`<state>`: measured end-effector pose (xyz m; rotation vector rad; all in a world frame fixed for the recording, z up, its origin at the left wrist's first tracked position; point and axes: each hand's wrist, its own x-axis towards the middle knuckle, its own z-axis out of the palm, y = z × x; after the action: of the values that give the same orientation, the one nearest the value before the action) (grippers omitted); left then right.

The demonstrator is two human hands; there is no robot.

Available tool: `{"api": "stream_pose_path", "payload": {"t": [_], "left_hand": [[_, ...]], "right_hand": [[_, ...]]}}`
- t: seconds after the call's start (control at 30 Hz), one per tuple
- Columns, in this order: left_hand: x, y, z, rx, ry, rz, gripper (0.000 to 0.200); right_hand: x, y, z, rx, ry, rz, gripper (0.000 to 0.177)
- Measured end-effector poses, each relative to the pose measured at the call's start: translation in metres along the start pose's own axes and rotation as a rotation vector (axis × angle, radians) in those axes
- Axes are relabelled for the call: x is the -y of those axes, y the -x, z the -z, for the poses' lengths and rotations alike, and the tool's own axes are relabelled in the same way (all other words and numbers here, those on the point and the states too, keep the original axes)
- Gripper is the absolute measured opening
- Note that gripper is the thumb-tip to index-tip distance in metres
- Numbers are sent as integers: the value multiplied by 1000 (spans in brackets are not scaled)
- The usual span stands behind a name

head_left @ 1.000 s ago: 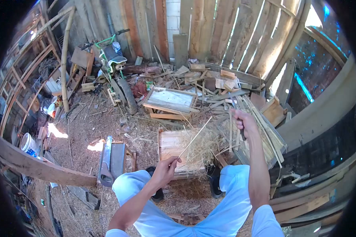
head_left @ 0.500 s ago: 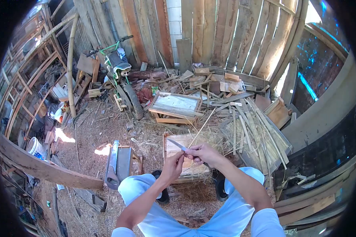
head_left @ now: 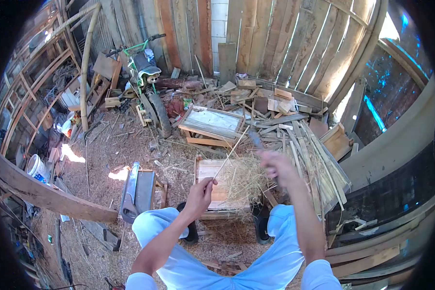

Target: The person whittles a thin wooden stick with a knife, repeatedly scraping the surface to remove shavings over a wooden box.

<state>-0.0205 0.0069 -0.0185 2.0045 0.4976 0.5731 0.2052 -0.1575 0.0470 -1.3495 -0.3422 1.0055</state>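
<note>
Head view, looking down past both knees to a low wooden crate (head_left: 211,170) on the dirt floor. L hand (head_left: 200,191) has its grip pinched shut on the near end of a thin strip (head_left: 231,153), thumb and fingers tight around it. The strip's long axis runs from that grip up and away to the right, with the far tip ending by the framed panel (head_left: 210,123).

R hand (head_left: 275,166) is motion-blurred, raised to the right of the strip and clear of it. Its grip looks curled into a fist, and a dark blade (head_left: 256,140) pokes up from it toward the strip's far half, though the blur is too heavy to read the fingers exactly. So the L hand has the strip's near end. The R hand is the nearer one to its free upper length, which lies just to that hand's left.

Pale shavings (head_left: 244,179) are heaped on the crate's right side — approx. under the R hand. A big pile of split slats (head_left: 319,159) lies beyond it. To the left, a handsaw (head_left: 129,193) rests on a small bench surface (head_left: 147,191). Further back are a small motorbike (head_left: 147,82), scrap wood and a plank wall (head_left: 256,38).
</note>
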Motion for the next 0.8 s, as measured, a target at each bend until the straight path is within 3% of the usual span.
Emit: {"api": "stream_pose_path", "payload": {"t": [0.1, 0.17, 0.2, 0.43, 0.5, 0.67, 0.8], "left_hand": [[-5, -3, -8, 22, -77, -13, 14], [-15, -2, -13, -20, -29, -136, 15], [-20, -2, -12, 23, -44, -85, 15], [-18, 4, -19, -14, -13, -195, 13], [-20, 5, -15, 53, -66, -132, 11], [-21, 1, -21, -19, -4, -252, 12], [-29, 4, -13, 98, -34, -108, 13]], "right_hand": [[-35, 3, -58, 300, 85, -141, 23], [-56, -4, -72, 320, 66, -124, 21], [-58, -6, -75, 338, 68, -109, 21], [-21, -6, -42, 258, -1, -185, 30], [-22, -8, -35, 244, 9, -201, 29], [-15, -10, -26, 241, 66, -218, 24], [-4, -8, -16, 186, 142, -166, 18]]}}
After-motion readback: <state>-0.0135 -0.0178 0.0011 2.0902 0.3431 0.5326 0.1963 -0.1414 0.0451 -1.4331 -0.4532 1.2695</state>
